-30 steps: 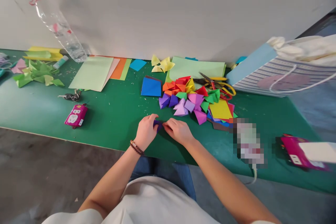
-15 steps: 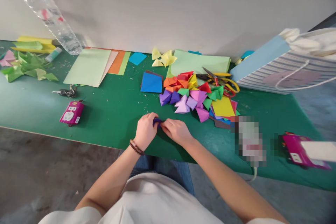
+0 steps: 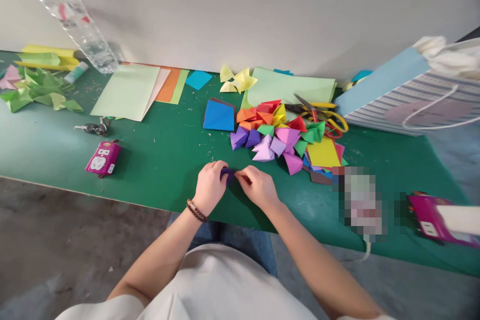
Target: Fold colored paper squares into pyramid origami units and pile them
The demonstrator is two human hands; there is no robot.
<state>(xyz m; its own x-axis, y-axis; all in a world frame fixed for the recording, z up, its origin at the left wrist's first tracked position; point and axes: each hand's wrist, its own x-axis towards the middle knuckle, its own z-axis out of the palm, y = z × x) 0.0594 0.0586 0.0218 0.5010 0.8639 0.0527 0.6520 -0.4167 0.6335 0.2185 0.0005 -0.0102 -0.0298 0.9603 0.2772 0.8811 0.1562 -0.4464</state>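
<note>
Green workbench runs along a white wall. Folded paper pieces lie heaped just beyond the hands, with scissors behind them; keys and a pink case sit well off to the left. Left hand and right hand are close together, fingers curled, pinching a small dark purple folded paper between them, near the heap. Its shape is mostly hidden by the fingers.

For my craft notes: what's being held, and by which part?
A dark purple folded paper piece, pinched at opposite sides between the left hand and right hand.
</note>
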